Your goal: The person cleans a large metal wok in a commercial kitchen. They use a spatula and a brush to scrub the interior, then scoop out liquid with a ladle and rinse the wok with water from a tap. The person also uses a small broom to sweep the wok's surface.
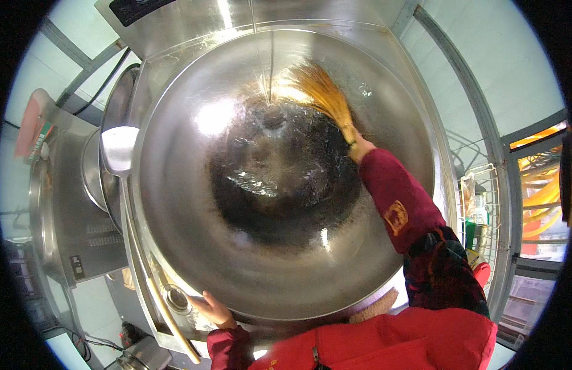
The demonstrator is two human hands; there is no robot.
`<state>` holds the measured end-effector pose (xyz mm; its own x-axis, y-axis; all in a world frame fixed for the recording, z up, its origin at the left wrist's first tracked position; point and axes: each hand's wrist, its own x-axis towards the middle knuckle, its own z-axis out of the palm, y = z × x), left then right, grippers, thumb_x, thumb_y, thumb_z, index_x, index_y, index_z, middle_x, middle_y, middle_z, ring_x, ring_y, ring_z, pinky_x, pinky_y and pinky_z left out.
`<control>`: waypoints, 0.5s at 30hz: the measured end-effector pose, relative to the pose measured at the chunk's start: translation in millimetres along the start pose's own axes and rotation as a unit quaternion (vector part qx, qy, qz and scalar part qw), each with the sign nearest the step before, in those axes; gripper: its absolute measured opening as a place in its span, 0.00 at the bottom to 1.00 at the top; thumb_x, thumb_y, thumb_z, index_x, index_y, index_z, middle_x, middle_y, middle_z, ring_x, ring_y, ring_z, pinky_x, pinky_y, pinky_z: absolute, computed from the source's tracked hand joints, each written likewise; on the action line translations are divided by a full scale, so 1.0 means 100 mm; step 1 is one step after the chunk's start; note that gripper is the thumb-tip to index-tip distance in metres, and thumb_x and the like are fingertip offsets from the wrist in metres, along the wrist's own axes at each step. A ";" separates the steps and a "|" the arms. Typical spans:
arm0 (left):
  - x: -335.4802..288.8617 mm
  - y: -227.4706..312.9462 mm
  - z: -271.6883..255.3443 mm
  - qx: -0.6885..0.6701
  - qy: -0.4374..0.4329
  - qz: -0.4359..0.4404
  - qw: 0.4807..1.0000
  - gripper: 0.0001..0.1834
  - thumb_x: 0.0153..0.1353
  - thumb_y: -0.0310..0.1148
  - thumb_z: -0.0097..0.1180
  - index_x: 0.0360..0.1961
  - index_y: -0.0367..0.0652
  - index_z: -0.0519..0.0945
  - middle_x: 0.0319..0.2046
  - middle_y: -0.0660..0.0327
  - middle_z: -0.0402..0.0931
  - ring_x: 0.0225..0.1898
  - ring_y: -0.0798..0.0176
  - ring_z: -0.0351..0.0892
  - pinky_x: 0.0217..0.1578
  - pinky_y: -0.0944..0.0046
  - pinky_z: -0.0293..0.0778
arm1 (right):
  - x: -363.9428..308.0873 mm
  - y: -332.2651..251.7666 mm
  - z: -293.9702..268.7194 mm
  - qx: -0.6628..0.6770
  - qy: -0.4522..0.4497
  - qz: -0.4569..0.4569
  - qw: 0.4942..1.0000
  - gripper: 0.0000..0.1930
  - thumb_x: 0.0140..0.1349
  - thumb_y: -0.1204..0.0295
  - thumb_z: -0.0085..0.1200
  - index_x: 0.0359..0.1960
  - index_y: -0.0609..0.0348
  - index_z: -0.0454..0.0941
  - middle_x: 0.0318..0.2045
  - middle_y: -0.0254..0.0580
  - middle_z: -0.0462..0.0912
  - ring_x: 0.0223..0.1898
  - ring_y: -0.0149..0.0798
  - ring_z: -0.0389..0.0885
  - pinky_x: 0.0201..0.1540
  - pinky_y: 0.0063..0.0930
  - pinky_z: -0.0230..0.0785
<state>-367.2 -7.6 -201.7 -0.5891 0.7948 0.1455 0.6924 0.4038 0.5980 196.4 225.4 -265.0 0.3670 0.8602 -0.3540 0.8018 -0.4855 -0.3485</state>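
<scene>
A very large round metal wok (175, 185) takes up most of the view, its bottom darkened and wet. From above, a thin stream of water (265, 74) falls into it. My right hand (360, 147) is wrapped round the handle of a yellow-brown straw wok brush (323, 91). The brush's bristles spread over the far right part of the wok's inner wall. My left hand (213, 310) rests at the near left rim with fingers stretched out, holding nothing. Close to its fingertips sits a small round metal fitting (176, 298).
A long-handled shovel-like spatula (121, 151) leans along the left edge, its pale wooden handle (174, 320) reaching forward. Beyond it are a large pan (116, 92) and a steel unit (95, 246). A white wire rack (480, 209) with packets stands at right. A brown cloth (373, 307) lies by the near rim.
</scene>
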 end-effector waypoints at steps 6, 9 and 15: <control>0.00 0.23 -0.06 0.022 -0.001 -0.032 0.999 0.31 0.62 0.39 0.47 0.59 0.29 0.54 0.57 0.42 0.57 0.58 0.47 0.58 0.58 0.59 0.52 | 0.24 -1.26 0.60 -0.112 -0.157 -0.125 0.973 0.14 0.50 0.63 0.50 0.40 0.45 0.79 0.46 0.43 0.76 0.49 0.43 0.74 0.49 0.36 0.67; -0.01 0.40 -0.12 -0.017 -0.019 -0.037 0.999 0.32 0.59 0.34 0.48 0.59 0.27 0.53 0.59 0.39 0.54 0.61 0.44 0.53 0.61 0.55 0.47 | -0.45 -1.52 0.48 -0.189 -0.201 -0.235 0.932 0.25 0.48 0.68 0.51 0.52 0.38 0.67 0.35 0.54 0.79 0.38 0.52 0.78 0.40 0.42 0.70; 0.02 0.52 -0.13 -0.012 -0.023 -0.052 0.998 0.33 0.57 0.34 0.50 0.58 0.25 0.54 0.57 0.36 0.55 0.60 0.41 0.53 0.61 0.54 0.47 | -1.50 -1.27 -0.27 -0.255 -0.162 -0.322 0.897 0.35 0.46 0.74 0.51 0.58 0.32 0.60 0.26 0.48 0.79 0.29 0.49 0.80 0.27 0.41 0.70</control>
<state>-338.2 8.9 -160.2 -0.6374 0.7691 0.0464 0.6185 0.4748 0.6261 52.5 162.3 -144.1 -0.3402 0.8066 -0.4833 0.9402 0.3017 -0.1583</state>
